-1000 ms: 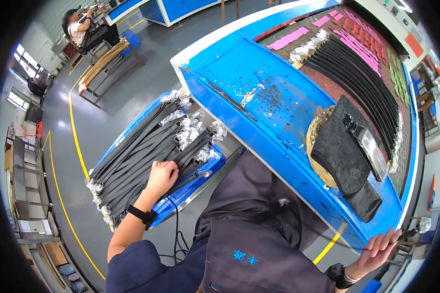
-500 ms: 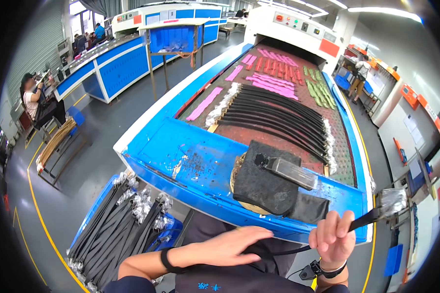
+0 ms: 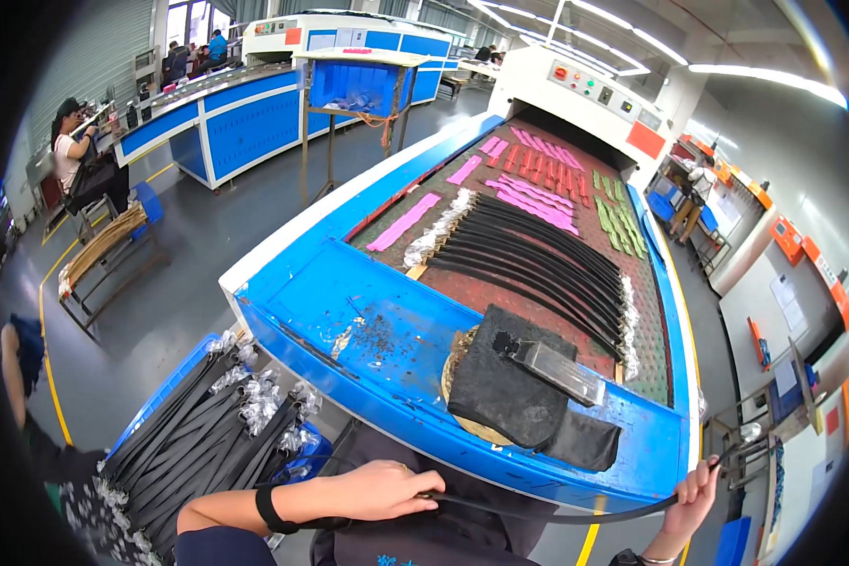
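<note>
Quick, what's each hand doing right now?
Left hand: closed, holding one end of a long black strip.
Right hand: closed, holding the strip's other end.

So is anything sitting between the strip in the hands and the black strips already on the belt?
Yes. The black strip, held by the left hand and right hand, faces a black cloth pile with a metal bar on top.

One black cloth (image 3: 509,387), one grey metal bar (image 3: 558,371), two hands, one held black strip (image 3: 557,514).
</note>
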The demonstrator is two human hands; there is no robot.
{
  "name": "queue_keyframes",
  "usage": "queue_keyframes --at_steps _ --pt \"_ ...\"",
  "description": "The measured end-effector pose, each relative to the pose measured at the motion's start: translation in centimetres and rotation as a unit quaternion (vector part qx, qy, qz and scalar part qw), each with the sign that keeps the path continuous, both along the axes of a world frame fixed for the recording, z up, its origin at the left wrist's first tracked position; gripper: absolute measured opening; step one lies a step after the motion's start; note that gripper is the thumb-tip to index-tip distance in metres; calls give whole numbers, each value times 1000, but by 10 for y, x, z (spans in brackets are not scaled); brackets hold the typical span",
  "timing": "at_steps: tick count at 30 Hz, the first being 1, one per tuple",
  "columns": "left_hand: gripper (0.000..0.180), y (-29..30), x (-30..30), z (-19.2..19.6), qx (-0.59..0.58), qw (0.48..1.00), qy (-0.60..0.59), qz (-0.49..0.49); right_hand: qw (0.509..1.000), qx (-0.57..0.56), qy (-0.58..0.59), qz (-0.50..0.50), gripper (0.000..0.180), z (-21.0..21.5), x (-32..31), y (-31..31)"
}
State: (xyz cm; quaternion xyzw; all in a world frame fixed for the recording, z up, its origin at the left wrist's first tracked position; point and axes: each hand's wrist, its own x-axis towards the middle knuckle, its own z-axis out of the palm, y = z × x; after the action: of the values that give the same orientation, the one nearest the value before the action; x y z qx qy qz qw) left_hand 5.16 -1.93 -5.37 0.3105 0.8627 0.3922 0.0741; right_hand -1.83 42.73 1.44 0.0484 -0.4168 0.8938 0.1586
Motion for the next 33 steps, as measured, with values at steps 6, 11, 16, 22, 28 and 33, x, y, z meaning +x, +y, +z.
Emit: queue_keyframes --at_steps 6,11,16,22,28,33 --pt "13 20 -11 34 -74 956 283 -15 920 377 -73 83 28 -10 22 -101" --pt "16 55 -19 59 -43 886 459 -54 706 623 15 336 22 -14 39 -166" --pt "17 52 -24 33 -82 964 235 -96 670 653 30 351 48 9 44 -187" --pt "23 38 -29 29 49 985 144 -87 605 727 215 242 14 14 42 -194" --pt "25 28 -30 28 36 993 88 -74 599 738 212 230 10 22 39 -189" --pt "14 32 -35 22 39 978 151 -136 594 717 180 317 7 30 30 -189"
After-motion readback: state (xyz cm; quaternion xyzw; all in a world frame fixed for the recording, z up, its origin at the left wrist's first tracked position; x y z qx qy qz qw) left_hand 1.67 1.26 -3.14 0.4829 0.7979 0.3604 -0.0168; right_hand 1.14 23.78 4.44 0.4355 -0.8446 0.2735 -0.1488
